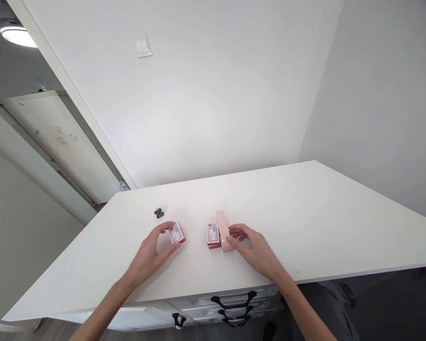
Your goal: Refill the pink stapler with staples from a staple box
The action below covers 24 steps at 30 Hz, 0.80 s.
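Observation:
My left hand (148,251) has its thumb and fingertips at opposite edges of a small white and magenta staple box (177,233). To its right stands a stack of similar staple boxes (213,235), with a grey mark on the top label. A pale pink stapler (222,228) lies lengthwise against the right side of that stack. My right hand (252,245) is at the stapler's near right side, its thumb on the edge and its fingers curled against it. Part of those fingers is hidden behind the hand.
A black binder clip (159,213) lies behind my left hand. The white countertop (298,213) meets a wall at the back and has its front edge close to my wrists. Drawers with black handles (234,300) are below.

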Tool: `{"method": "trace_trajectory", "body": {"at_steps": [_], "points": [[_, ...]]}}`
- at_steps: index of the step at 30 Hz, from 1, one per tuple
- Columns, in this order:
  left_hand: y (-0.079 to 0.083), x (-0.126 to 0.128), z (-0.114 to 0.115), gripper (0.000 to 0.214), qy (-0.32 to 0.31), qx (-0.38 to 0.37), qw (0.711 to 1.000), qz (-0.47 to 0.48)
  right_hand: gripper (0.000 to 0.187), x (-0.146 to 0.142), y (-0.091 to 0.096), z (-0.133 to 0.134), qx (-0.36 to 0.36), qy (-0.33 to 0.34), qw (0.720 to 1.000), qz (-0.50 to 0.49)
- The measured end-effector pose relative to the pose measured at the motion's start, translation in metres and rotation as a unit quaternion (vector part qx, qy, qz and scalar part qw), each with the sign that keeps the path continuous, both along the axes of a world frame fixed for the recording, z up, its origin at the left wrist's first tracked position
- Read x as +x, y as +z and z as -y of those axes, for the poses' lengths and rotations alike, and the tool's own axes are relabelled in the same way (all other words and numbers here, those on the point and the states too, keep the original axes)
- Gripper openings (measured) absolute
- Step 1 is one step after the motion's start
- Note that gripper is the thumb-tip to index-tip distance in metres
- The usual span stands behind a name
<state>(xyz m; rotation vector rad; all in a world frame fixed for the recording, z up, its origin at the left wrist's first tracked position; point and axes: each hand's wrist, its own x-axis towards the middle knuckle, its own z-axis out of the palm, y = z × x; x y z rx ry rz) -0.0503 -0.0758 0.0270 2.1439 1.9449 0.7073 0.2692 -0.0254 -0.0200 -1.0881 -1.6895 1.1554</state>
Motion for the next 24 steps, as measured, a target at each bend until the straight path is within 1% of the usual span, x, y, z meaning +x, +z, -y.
{"method": "trace_trajectory", "body": {"at_steps": [4, 7, 9, 11, 14, 16, 18, 20, 22, 24], "points": [[0.019, 0.039, -0.011, 0.059, -0.063, -0.030, 0.997, 0.034, 0.032, 0.000, -0.002, -0.001, 0.001, -0.003, 1.000, -0.010], [0.027, 0.060, -0.024, 0.075, -0.104, -0.046, 0.992, 0.045, 0.034, 0.000, -0.002, -0.002, -0.003, -0.005, 1.000, -0.009], [0.027, 0.069, -0.030, 0.080, -0.127, -0.054, 0.989, 0.049, 0.035, 0.000, -0.001, -0.001, -0.003, -0.005, 1.000, -0.010], [0.025, 0.075, -0.034, 0.080, -0.146, -0.063, 0.986, 0.051, 0.035, -0.001, 0.001, -0.001, 0.001, -0.006, 1.000, -0.015], [0.023, 0.081, -0.036, 0.080, -0.161, -0.074, 0.983, 0.053, 0.034, -0.001, 0.002, -0.001, 0.004, -0.007, 1.000, -0.021], [0.021, 0.082, -0.035, 0.084, -0.168, -0.072, 0.982, 0.052, 0.033, -0.001, 0.002, -0.001, 0.004, -0.007, 1.000, -0.023], [0.019, 0.080, -0.035, 0.085, -0.165, -0.053, 0.984, 0.044, 0.033, -0.001, 0.002, -0.001, 0.005, -0.006, 1.000, -0.025], [0.015, 0.072, -0.038, 0.074, -0.141, -0.012, 0.989, 0.034, 0.033, 0.000, 0.001, -0.001, 0.006, -0.004, 1.000, -0.025], [0.010, 0.056, -0.044, 0.055, -0.088, 0.042, 0.995, 0.024, 0.033, 0.000, 0.001, -0.001, 0.003, -0.004, 1.000, -0.022], [0.004, 0.034, -0.051, 0.046, -0.011, 0.093, 0.996, 0.004, 0.034, 0.000, 0.001, 0.000, 0.002, -0.004, 1.000, -0.019]]}}
